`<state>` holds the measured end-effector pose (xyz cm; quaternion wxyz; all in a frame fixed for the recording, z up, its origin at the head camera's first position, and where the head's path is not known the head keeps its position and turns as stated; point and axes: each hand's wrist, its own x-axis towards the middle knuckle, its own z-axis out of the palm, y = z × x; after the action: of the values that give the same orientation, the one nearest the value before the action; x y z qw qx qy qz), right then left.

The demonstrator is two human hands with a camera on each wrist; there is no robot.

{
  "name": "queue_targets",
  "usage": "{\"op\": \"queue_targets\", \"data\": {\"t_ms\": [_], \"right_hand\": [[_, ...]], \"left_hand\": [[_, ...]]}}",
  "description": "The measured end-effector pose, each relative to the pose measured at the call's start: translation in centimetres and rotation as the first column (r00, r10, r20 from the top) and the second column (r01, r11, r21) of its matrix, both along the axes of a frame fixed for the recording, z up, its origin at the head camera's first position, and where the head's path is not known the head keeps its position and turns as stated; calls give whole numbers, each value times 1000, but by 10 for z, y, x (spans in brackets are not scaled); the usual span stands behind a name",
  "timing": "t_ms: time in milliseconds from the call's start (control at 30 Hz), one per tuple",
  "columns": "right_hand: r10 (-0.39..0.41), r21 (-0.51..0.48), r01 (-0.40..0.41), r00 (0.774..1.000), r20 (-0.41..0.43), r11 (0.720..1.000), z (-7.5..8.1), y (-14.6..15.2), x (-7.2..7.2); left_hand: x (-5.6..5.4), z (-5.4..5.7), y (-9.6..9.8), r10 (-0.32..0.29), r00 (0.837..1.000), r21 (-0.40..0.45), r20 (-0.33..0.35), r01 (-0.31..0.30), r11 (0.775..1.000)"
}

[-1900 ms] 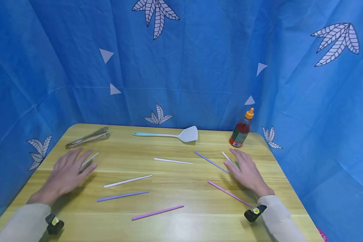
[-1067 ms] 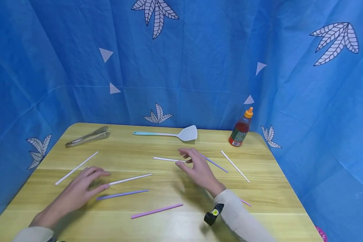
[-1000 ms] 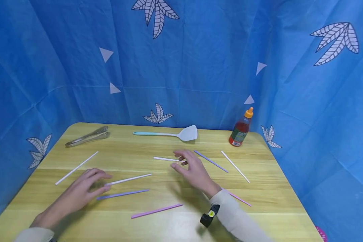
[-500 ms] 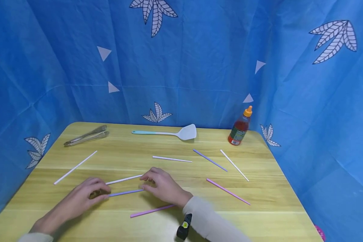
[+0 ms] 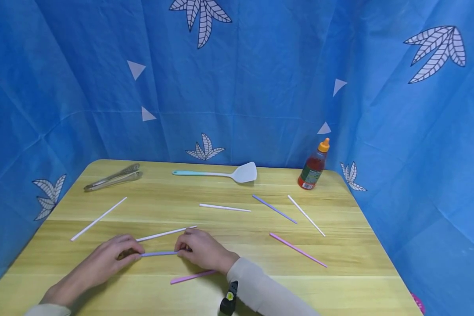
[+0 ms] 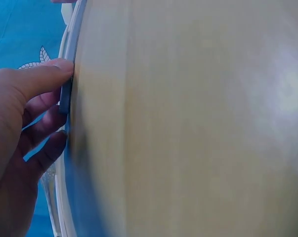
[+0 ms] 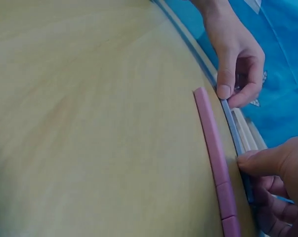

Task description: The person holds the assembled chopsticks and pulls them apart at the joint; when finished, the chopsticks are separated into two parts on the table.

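A violet-blue chopstick (image 5: 159, 253) lies low over the near left of the table. My left hand (image 5: 109, 260) pinches its left end between thumb and fingers. At the other end, my right hand (image 5: 203, 248) pinches it too, with the tip hidden behind the fingers. In the left wrist view my thumb presses on the chopstick (image 6: 77, 37). The right wrist view has both hands on the chopstick (image 7: 232, 123). Just beyond it a white chopstick (image 5: 163, 234) lies slanted on the table. A pink chopstick (image 5: 189, 278) lies nearer me, partly covered by my right forearm.
On the right lie a pink (image 5: 298, 249), a violet-blue (image 5: 274, 209) and a white chopstick (image 5: 306, 215). White chopsticks also lie mid-table (image 5: 225, 207) and far left (image 5: 98, 218). Along the back are metal tongs (image 5: 114, 177), a spatula (image 5: 242, 174) and an upright sauce bottle (image 5: 312, 172).
My right hand has moved from the right, past the middle white chopstick, to the violet-blue chopstick's right end. My left hand has come in from the left. Both now pinch that chopstick.
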<state>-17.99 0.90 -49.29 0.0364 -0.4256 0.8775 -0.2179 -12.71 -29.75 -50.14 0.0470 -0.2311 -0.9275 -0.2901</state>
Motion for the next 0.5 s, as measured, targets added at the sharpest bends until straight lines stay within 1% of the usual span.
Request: {"op": "queue_targets", "data": {"t_ms": [67,133,200,333,433,500], "right_hand": [[1,-3,-1,1000,-4,1000,0,0,0],[-1,-10,1,1000,4,1000,2,0,0],[-7,-8,7,1000,7,1000,3,1,0],[-27,-22,28,999,40,999,10,5,-2],[-38,-31,40,998,41,999,16,9,-4],[-40,-35,41,999,32,999,20,12,-7]], "left_hand": [[-1,0,1,1,1000,-6,0,-1,1000],[-1,1,2,11,1000,-10,-15,-12,1000],[-2,3,5,20,999,-12,-47,-21,1000],[-5,7,10,30,994,-9,-105,-32,999],[-9,12,16,22,990,-1,-140,-23,1000],[-12,15,20,7,985,-4,-175,-8,1000]]}}
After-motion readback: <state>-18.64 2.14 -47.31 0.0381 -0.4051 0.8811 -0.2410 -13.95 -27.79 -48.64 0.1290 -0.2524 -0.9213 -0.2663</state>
